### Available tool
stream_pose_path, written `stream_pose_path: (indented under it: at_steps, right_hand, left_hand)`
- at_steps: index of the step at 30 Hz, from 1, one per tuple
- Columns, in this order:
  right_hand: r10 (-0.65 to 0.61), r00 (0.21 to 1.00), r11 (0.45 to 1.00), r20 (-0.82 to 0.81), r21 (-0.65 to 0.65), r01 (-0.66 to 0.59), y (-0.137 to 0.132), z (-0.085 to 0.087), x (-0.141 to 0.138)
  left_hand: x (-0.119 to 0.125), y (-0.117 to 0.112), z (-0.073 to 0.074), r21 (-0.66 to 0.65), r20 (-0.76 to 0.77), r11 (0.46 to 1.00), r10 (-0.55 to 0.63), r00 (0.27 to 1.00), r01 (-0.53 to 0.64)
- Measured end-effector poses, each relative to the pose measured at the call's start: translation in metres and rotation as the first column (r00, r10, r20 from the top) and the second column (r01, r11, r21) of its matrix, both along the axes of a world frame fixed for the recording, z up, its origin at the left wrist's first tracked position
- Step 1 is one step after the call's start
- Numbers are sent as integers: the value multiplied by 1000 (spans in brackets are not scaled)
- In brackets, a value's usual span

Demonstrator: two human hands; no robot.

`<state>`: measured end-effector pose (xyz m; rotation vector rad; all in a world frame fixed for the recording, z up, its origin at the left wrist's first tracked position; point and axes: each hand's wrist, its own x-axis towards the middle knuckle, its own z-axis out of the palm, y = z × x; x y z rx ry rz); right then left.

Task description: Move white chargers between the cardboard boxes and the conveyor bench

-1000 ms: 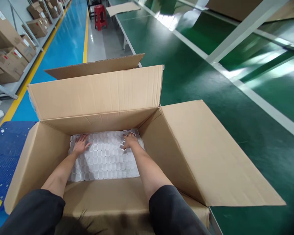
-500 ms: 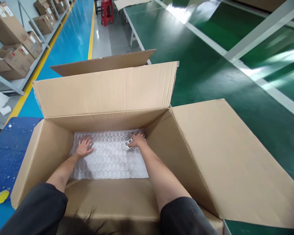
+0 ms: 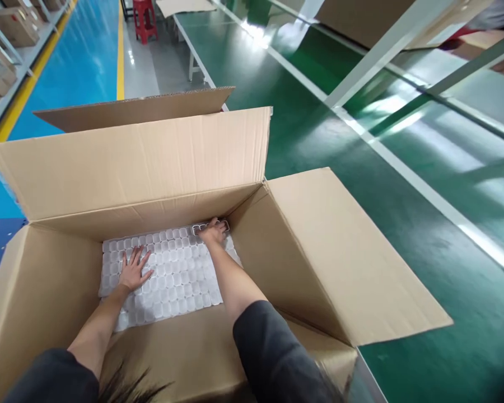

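Note:
A large open cardboard box point(image 3: 189, 347) stands in front of me. On its floor lies a layer of frosted, translucent square pieces point(image 3: 176, 274) in tight rows. My left hand point(image 3: 133, 272) rests flat on the left part of that layer, its fingers spread and nothing held. At the far right inside corner, my right hand point(image 3: 213, 232) grips a short row of clear-rimmed square pieces point(image 3: 197, 229), level with the back row. My fingers and palm cover the middle of that row.
The box's back flap point(image 3: 138, 162) stands up and its right flap point(image 3: 357, 252) leans outward. Green tabletop point(image 3: 298, 140) extends behind and to the right, with a metal post point(image 3: 386, 56) on it. A red stool point(image 3: 144, 21) and shelved cartons point(image 3: 12, 28) are farther off.
My view has turned right, so the box appears farther left. My right hand has brought the short row, tilted before, level against the back wall. My left hand stays spread on the layer.

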<state>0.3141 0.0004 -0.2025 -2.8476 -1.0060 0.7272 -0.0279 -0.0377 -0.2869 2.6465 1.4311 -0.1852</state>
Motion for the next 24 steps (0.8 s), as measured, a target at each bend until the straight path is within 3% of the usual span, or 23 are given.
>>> stream_pose_path:
  at_steps: [7,14,17,19,22,24]
  right_hand:
    - [-167,984,963,53,222,152,2,-28,-10]
    - [-89,991,945,104,323,51,-9,-22,2]
    - [37,986,936,162,340,-91,-14,-13,2]
    - [214,959,902,189,338,-267,-17,-9,-3]
    - [559,806,744,193,312,-591,-21,-6,-13]
    - [711,679,627,183,272,-730,-23,-7,-18]
  left_hand:
    - [1,1,-7,38,6,999,-11,1000,11]
    - [1,1,-9,47,19,999,-18,1000,17]
    - [2,2,-10,56,22,998,-17,1000,16]
    - [2,2,-10,62,23,998,-19,1000,18]
    - [2,2,-10,67,24,998,-15,1000,13]
    - [2,2,-10,62,23,998,-9,1000,7]
